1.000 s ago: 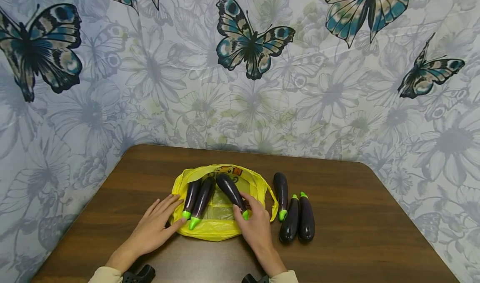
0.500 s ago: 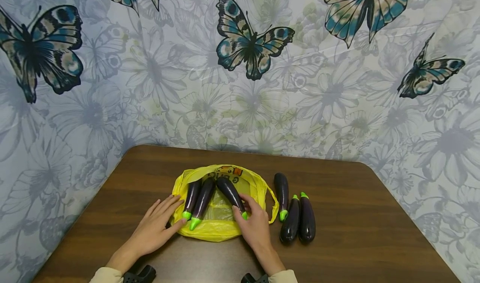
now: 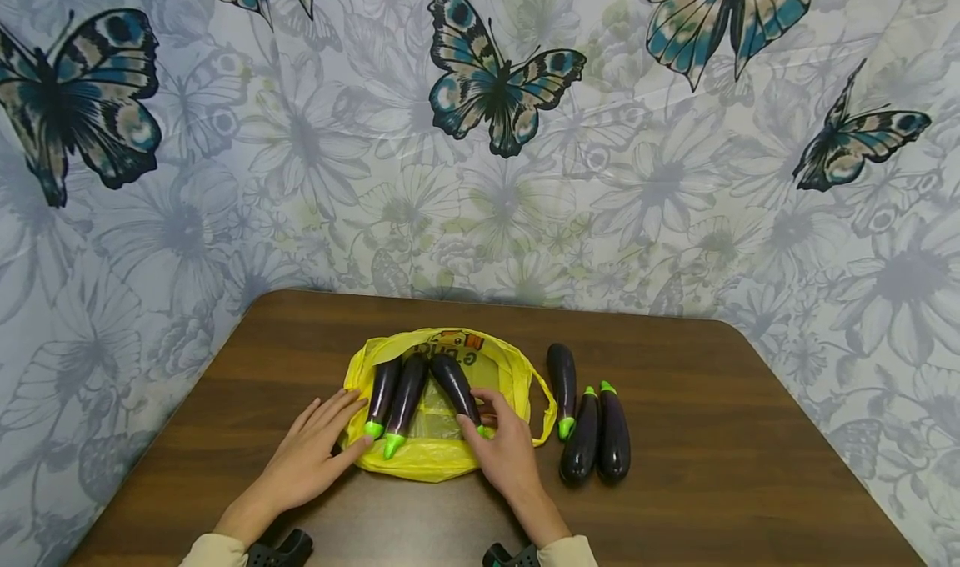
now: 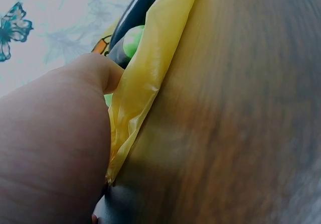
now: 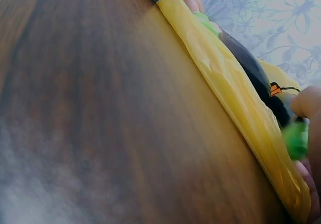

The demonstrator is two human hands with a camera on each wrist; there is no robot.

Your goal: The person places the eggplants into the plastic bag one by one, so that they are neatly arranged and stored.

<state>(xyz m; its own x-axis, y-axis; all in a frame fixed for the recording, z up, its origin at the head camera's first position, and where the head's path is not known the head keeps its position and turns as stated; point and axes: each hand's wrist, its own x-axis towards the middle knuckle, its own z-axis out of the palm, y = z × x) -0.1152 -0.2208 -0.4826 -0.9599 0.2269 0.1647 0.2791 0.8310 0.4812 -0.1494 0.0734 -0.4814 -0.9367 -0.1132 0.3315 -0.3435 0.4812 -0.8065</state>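
The right hand (image 3: 510,449) has thumb and fingers pinched on an eggplant (image 3: 453,381) inside the yellow bag (image 3: 420,465); the underside's hidden, so not sure how firmly. Left hand (image 3: 309,452) has straight fingers against the bag's left edge. Slick skin could slip, or a fingertip might snag the floppy rim. Count: one bag, six eggplants: three inside, three loose eggplants (image 3: 581,444) right of it.

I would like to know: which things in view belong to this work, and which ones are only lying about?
Belonging to the work:
yellow bag, with the left hand touching its edge
eggplant in the right hand
two other eggplants in the bag
probably the three loose eggplants beside the bag

Apparently not:
table, only supporting things
butterfly-patterned backdrop
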